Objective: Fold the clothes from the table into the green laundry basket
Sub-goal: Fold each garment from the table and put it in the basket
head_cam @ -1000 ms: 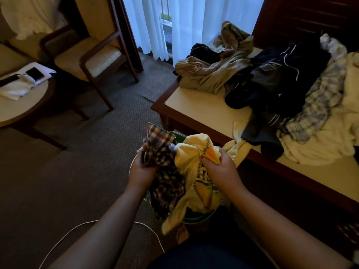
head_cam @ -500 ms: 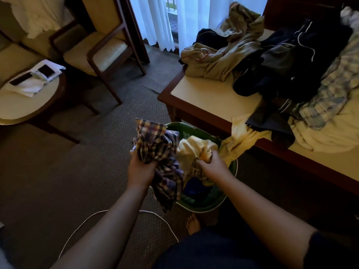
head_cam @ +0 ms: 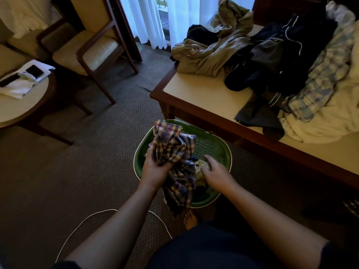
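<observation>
I am at the putting-in step. My left hand (head_cam: 155, 168) is clenched round the plaid shirt (head_cam: 174, 146), which is bunched up, its tail hanging over the near rim of the basket (head_cam: 208, 145) at 6 o'clock. My right hand (head_cam: 215, 174) is down in the basket on the yellow top (head_cam: 202, 166), which lies there on darker cloth. The light is poor, and I cannot tell whether those fingers pinch it or only rest on it. The basket sits on the floor at 12 o'clock, just beside the table (head_cam: 194, 90). The pile (head_cam: 281, 61) waits on the table at 1 to 2 o'clock. Next, I judge, my right hand must leave the top and help fold the plaid flat before it goes in.
</observation>
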A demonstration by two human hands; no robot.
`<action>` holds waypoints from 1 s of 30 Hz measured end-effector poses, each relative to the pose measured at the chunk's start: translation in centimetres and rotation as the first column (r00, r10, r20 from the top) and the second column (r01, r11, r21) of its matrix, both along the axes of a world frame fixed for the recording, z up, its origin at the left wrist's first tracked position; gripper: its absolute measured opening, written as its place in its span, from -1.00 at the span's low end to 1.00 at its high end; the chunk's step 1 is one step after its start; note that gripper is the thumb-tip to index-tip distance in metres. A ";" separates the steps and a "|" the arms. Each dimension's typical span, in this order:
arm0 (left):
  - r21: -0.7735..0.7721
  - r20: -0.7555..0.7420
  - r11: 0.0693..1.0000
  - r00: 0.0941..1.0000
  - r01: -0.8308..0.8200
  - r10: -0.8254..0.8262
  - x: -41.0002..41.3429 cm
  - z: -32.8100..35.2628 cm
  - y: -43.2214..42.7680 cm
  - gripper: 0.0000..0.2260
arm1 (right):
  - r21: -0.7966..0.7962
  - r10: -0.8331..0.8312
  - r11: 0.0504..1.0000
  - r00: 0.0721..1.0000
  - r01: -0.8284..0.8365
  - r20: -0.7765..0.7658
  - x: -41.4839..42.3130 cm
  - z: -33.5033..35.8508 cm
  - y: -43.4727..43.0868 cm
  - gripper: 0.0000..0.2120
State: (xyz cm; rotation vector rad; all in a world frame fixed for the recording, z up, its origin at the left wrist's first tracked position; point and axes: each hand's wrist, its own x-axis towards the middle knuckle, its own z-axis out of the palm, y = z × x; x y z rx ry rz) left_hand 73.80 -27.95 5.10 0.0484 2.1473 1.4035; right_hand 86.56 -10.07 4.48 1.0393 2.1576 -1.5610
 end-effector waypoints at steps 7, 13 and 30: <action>-0.078 -0.082 0.995 0.994 0.068 -0.074 -1.7 0.9 2.2 -0.24 | -0.045 -0.008 0.999 0.997 0.004 -0.077 -0.6 1.5 0.2 -0.51; -0.160 -0.085 0.984 0.992 0.077 -0.092 -1.7 1.0 2.9 -0.29 | 0.016 0.041 0.999 0.996 -0.040 -0.085 -0.8 2.2 0.9 -0.43; 0.129 -0.223 0.766 0.771 0.630 -0.596 3.5 6.5 20.7 -0.54 | 0.309 -0.255 0.881 0.910 0.359 -0.328 4.7 9.0 11.3 -0.48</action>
